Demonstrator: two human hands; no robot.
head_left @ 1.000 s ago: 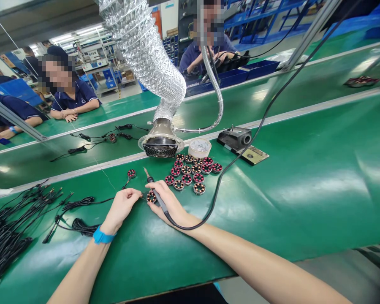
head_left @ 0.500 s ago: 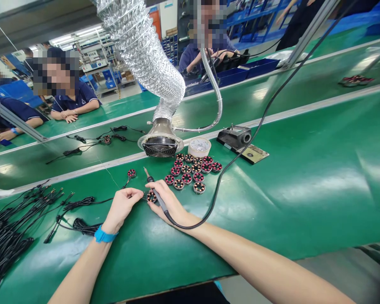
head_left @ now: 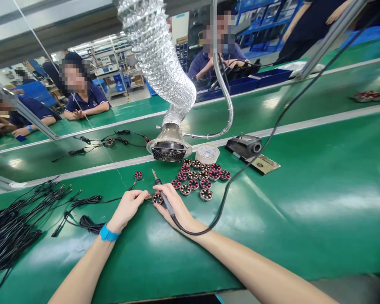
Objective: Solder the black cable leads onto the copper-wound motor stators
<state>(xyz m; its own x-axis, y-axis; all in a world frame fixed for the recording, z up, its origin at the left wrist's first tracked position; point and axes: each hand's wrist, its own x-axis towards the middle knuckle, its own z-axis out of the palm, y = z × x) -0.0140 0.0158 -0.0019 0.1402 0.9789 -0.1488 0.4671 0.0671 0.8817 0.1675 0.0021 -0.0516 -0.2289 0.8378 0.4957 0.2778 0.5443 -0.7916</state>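
Observation:
My right hand [head_left: 174, 207] is closed around a soldering iron [head_left: 167, 202], whose tip points up and away from me. The fingers of that hand also steady a small round motor stator [head_left: 157, 198] with copper windings. At the stator's left side, my left hand [head_left: 131, 207] pinches a thin wire end [head_left: 148, 197]; a blue band [head_left: 109, 233] circles that wrist. Just beyond, a red-wound stator [head_left: 138, 175] lies joined to a black cable. To the right sits a cluster of several stators [head_left: 193, 185], some red and some copper-coloured.
A fume extractor [head_left: 168, 153] on a silver duct hangs over the bench. Behind the stators are a tape roll [head_left: 207, 154] and a soldering iron stand [head_left: 245, 145]. Black cables [head_left: 12, 236] pile at left. Co-workers sit across the conveyor.
The whole view has shifted, so the bench things appear a little farther right and lower. Both hands keep their places at the stator, with the iron still held.

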